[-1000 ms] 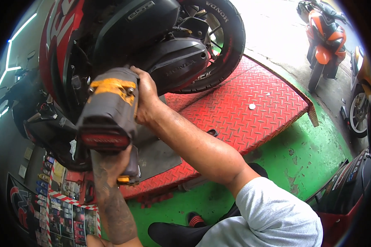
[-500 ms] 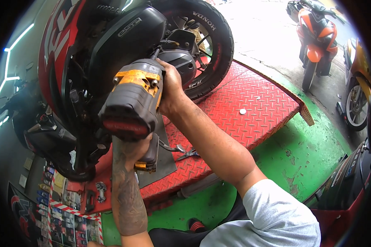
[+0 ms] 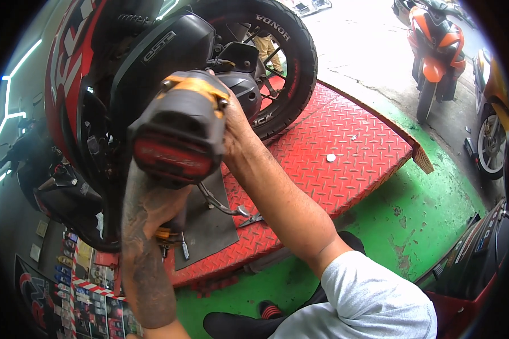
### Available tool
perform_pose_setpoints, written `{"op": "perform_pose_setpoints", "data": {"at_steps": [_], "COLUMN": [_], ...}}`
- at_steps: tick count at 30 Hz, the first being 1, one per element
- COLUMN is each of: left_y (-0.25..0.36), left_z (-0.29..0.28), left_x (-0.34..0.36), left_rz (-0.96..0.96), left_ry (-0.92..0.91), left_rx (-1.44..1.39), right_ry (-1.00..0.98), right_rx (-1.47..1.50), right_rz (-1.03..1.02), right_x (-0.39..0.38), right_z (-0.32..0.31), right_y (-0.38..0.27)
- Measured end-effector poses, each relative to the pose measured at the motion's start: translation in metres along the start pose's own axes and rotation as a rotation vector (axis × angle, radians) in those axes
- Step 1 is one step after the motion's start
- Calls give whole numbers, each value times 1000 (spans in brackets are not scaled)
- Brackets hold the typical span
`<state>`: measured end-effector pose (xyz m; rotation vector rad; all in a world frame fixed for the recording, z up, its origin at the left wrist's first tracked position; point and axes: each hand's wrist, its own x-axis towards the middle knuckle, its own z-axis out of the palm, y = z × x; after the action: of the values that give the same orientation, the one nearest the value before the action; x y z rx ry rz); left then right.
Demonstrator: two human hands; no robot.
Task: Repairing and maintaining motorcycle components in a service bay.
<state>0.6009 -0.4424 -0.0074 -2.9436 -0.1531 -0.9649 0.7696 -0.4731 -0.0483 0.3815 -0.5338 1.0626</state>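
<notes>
A black and yellow cordless impact wrench [image 3: 181, 124] with a red rear end is held up before the scooter's side. My left hand [image 3: 163, 203] grips it from below, around the handle, fingers mostly hidden. Against the tool's right side, toward its front, my right hand [image 3: 238, 120] is closed; its fingertips are out of sight. The wrench's nose points at the black covers of the scooter, near the engine casing [image 3: 240, 90] and the black side box [image 3: 155, 53]. The tool's body hides its tip, so contact cannot be seen. Beyond is the rear wheel [image 3: 305, 68].
The scooter stands on a red tread-plate platform [image 3: 316, 130]. A grey mat [image 3: 209, 243] carries a screwdriver [image 3: 185, 246]; pliers [image 3: 250, 220] and a metal lever [image 3: 223, 208] are nearby. A white disc [image 3: 331, 158] lies on the platform. An orange scooter [image 3: 435, 56] is parked far right.
The wrench has tilted, its red rear end now facing me more squarely. My left forearm has shifted left, and the screwdriver on the mat has come into view.
</notes>
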Motion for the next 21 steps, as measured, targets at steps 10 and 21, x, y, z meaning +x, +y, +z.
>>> {"op": "perform_pose_setpoints", "data": {"at_steps": [10,21], "left_y": [66,34], "left_z": [-14,38], "left_x": [26,-19], "left_rz": [-191,-13], "left_ry": [-365,-120], "left_rx": [-153,-573], "right_ry": [-466,-289], "right_rx": [319,159], "right_rz": [41,117], "right_x": [19,-17], "right_z": [-46,-48], "right_y": [8,-6]}}
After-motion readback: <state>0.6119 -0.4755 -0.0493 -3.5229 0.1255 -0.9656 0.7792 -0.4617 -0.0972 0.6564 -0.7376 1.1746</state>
